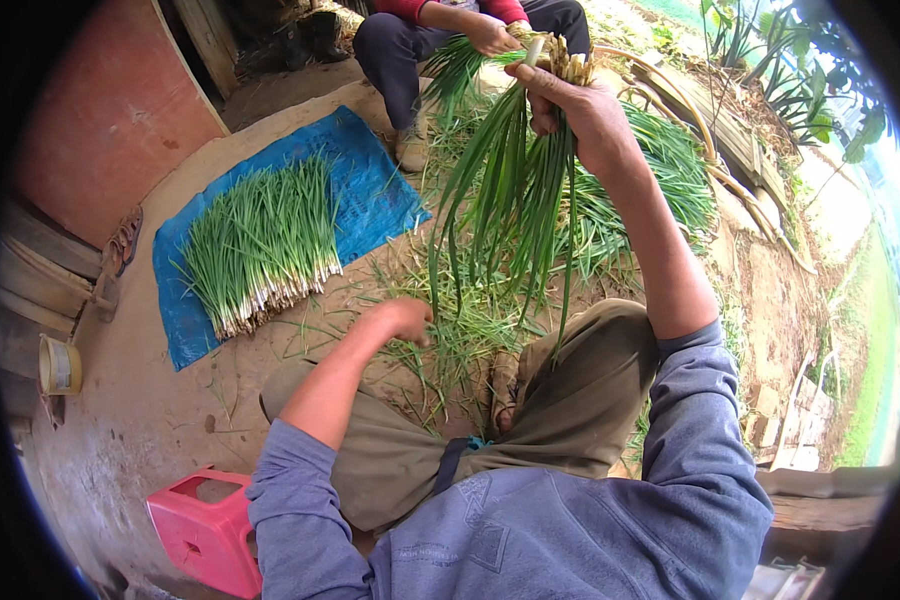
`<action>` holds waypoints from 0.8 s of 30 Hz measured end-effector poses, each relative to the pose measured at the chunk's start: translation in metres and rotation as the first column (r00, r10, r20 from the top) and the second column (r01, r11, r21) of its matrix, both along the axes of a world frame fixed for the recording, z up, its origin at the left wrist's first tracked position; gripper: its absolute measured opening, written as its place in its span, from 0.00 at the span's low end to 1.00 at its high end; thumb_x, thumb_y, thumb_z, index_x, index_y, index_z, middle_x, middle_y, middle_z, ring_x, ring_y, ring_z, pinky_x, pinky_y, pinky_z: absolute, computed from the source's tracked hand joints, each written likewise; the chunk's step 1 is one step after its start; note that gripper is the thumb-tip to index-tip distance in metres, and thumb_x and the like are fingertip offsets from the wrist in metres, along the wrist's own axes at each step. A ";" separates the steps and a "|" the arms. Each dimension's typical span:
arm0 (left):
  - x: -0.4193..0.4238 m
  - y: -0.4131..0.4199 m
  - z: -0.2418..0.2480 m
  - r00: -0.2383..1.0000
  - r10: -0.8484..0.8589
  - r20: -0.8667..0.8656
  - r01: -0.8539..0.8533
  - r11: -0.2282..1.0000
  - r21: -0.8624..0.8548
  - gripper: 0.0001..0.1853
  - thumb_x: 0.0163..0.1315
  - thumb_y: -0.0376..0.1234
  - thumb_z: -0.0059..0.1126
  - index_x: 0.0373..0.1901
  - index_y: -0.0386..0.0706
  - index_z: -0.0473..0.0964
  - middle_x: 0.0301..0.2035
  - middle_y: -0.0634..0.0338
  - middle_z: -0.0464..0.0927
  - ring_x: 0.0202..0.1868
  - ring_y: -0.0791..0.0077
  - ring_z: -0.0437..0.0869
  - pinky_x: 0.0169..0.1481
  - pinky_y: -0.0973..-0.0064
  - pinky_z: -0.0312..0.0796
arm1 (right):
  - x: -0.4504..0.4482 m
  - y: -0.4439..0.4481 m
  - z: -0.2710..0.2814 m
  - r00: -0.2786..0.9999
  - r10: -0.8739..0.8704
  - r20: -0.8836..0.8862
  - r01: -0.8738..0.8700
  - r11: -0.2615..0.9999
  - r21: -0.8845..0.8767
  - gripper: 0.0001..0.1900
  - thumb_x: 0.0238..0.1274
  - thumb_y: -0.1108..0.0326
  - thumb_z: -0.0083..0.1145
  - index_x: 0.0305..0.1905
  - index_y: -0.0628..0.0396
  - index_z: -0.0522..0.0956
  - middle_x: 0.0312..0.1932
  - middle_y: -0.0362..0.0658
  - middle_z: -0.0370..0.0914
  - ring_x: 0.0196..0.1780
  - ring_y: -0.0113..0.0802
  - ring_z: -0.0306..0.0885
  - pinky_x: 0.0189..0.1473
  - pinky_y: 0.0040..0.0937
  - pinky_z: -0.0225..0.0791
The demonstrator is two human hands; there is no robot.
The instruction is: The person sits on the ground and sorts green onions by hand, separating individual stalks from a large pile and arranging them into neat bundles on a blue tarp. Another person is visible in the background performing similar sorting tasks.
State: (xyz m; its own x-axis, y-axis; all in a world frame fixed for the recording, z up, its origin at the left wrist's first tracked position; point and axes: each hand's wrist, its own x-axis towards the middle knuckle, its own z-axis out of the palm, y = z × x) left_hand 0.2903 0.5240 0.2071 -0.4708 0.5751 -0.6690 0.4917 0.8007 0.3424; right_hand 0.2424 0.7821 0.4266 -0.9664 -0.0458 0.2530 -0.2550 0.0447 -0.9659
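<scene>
My right hand is raised and shut around a bunch of garlic chives or similar long-leaved greens. The pale root ends of this bunch stick up above my fist, and its green leaves hang down. My left hand is low over loose leaf trimmings on the ground, its fingers bent and apart, with nothing visible in it. Left of that hand, a neat row of the same greens lies on a blue plastic sheet, white ends towards me.
Opposite me sits another person, whose hands hold more greens. A large heap of greens lies beyond my right forearm. A pink plastic stool is at lower left, a yellowish bucket at far left. A hose curves along the right.
</scene>
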 end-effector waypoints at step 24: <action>-0.019 0.009 0.071 0.619 0.748 -0.240 -0.052 0.344 0.937 0.12 0.64 0.32 0.61 0.46 0.35 0.81 0.34 0.50 0.85 0.31 0.63 0.86 0.35 0.72 0.75 | -0.005 -0.045 -0.091 0.947 0.233 0.223 -0.304 0.876 0.374 0.16 0.61 0.57 0.68 0.29 0.60 0.81 0.18 0.37 0.75 0.21 0.20 0.71 0.24 0.25 0.65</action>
